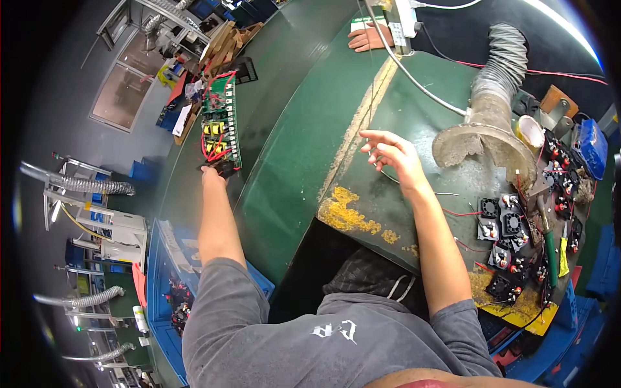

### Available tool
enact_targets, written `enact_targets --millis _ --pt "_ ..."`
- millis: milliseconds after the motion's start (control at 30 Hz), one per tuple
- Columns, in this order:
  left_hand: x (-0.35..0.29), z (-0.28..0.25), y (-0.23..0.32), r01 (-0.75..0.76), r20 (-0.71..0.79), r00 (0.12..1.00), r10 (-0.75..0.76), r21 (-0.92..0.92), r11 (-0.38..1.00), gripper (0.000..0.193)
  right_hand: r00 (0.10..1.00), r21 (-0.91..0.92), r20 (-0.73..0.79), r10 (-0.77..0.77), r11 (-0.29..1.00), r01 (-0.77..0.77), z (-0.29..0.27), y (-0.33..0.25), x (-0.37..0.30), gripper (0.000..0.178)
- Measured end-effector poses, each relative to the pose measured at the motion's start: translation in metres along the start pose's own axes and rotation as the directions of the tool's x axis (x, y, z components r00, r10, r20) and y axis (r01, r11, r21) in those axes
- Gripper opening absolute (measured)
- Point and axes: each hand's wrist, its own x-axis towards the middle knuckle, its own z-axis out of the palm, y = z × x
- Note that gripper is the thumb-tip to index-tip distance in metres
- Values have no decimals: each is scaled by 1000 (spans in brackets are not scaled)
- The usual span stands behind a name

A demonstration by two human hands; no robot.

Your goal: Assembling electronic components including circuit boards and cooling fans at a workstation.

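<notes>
My left hand [215, 176] is stretched out to the far left, its fingers closed on the dark near end of a long green circuit board [218, 119]. That board carries red wires, yellow-wound coils and a row of pale parts along its right edge. Over the green workbench [291, 155], my right hand [396, 157] hangs with its fingers apart and slightly bent. A thin wire [370, 97] comes down close to its fingertips; whether they touch it I cannot tell. Several small black fans [513, 224] with wired parts lie to the right of that forearm.
A grey extraction hose [501, 61] ends in a broken-edged hood [482, 145]. Beyond the bench rests another person's hand [370, 37] beside a power strip [405, 16]. A soldering iron [550, 258] with green handle, a tape roll [530, 131] and blue bins [165, 323] are around.
</notes>
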Motion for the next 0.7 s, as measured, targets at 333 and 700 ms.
enact_targets --millis 333,700 --pt "161 -23 86 -301 -106 890 443 591 748 58 999 0 50 18 1000 -18 5 -11 -10 51" --pt "241 -31 20 -183 -14 941 337 819 543 56 993 -63 48 103 993 -100 17 -9 0 67"
